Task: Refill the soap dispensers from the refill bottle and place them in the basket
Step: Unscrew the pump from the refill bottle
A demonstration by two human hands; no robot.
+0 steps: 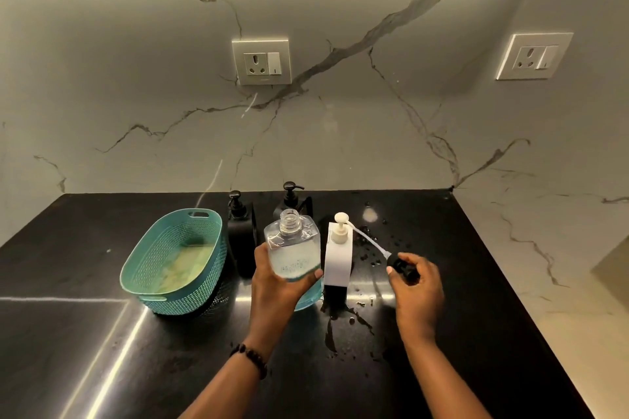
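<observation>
So the left hand (279, 282) had its fingers wrapped around a clear dispenser (293, 248), cap off and maybe half full of bluish soap, held up over the black counter (102, 350). The right hand (413, 286) pinched the black pump head (401, 265), its tube pointing away. Teal basket (177, 262) had no dispensers in it yet. Two black dispensers (240, 235) and a white one (338, 255) stood just beside. I'd say barely started, with spills around already.

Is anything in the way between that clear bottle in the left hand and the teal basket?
Nothing visible lies directly between. The clear bottle is lifted in the left hand, and the basket sits open just to its left. A black dispenser stands slightly behind that path.
</observation>
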